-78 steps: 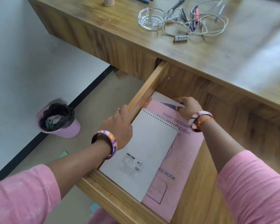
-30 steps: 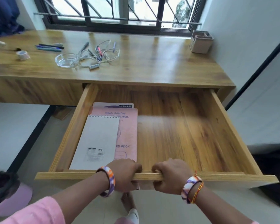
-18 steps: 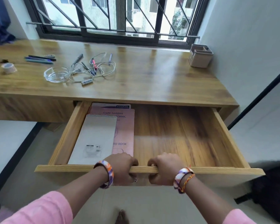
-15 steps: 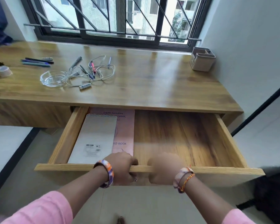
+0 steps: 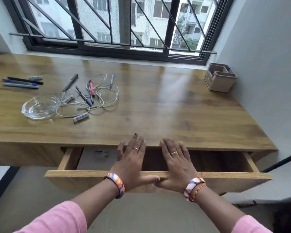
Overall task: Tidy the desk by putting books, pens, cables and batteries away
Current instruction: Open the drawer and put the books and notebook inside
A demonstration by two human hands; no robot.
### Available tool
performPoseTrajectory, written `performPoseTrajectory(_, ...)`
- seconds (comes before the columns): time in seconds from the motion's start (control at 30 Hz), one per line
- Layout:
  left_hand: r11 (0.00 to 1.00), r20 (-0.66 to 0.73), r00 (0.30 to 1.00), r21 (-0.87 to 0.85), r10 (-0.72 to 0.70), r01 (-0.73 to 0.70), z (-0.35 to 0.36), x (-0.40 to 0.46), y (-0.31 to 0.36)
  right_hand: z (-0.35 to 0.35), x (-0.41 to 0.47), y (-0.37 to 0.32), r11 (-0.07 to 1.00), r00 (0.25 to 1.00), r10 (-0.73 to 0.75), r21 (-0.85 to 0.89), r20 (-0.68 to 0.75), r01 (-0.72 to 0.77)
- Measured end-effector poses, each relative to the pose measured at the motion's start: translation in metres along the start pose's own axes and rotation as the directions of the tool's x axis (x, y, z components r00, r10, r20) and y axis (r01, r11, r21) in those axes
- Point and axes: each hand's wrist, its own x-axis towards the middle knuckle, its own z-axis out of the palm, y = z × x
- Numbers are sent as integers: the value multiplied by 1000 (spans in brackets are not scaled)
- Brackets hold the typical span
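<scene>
Both the left hand (image 5: 131,163) and the right hand (image 5: 176,163) lie flat, fingers straight, on the front rim of the nearly shut drawer (image 5: 225,175), gripping nothing. On the worktop (image 5: 175,106), the cable (image 5: 106,98) looks limp and tangled round light pens (image 5: 69,84); lift pens out by their barrels.

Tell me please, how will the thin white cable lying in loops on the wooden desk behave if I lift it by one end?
The thin white cable will probably be floppy: it lies in loose loops. It likely weighs little, being so thin. Its loops cross several pens, so lifting it may drag or roll them, perhaps also the small white battery at its near loop.
</scene>
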Motion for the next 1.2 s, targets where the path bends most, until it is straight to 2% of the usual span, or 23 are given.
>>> performPoseTrajectory(0.17, 992, -237, 963, 26, 125, -122, 13, 19, -12, 6, 12, 6, 1000, 983, -12, -15, -182, 10)
performPoseTrajectory(0.27, 982, -330, 925, 87, 188, -168, 13, 34, -16, 5, 23, 4, 999, 955, -3, -50, -297, -12)
performPoseTrajectory(0.53, 931, -360, 872, 271, 332, -244, 14, 66, -16, 0, 53, -1, 983, 903, -41, -178, -427, -39)
performPoseTrajectory(0.67, 927, -379, 857, 272, 349, -258, 14, 68, -17, -1, 53, -2, 983, 919, -22, -175, -394, -51)
performPoseTrajectory(0.8, 936, -347, 878, 240, 330, -257, 9, 65, -17, -5, 53, -5, 980, 933, 30, -172, -358, -98)
performPoseTrajectory(0.9, 950, -279, 911, 151, 305, -272, 2, 61, -19, -13, 54, -14, 975, 971, 117, -164, -210, -153)
performPoseTrajectory(1.0, 984, -230, 960, -38, 161, -174, -8, 58, -26, -24, 61, -25, 978, 990, 134, -152, -42, -139)
performPoseTrajectory(1.07, 972, -178, 980, -199, 91, -127, -12, 56, -37, -29, 71, -36, 981, 990, 138, -141, 34, -132)
performPoseTrajectory(1.2, 847, 19, 989, -519, 147, -116, -22, 61, -66, -58, 106, -63, 987, 985, 89, -146, 150, -67)
